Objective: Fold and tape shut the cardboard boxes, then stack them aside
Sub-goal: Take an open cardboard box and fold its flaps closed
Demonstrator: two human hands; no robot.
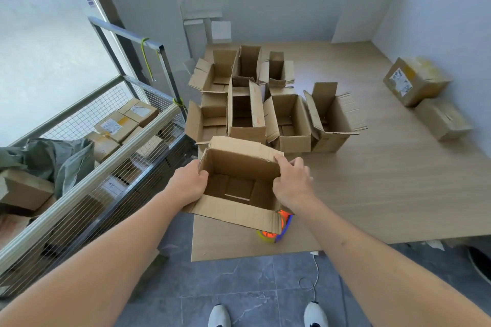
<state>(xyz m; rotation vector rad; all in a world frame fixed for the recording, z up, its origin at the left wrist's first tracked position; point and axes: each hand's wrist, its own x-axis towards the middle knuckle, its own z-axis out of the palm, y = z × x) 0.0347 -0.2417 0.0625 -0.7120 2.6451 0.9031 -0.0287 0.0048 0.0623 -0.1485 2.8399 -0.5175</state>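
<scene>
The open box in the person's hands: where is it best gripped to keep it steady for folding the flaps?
Grip the open box by its two short side walls, from above, as the left hand and right hand do now. Those top edges are exposed, while the long flaps splay outward and would bend.

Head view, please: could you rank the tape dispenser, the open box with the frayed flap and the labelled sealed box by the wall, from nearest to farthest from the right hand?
From the right hand:
1. Tape dispenser, just below the hand, partly hidden by the held box.
2. Open box with the frayed flap, ahead on the tabletop.
3. Labelled sealed box, far right by the wall.
</scene>
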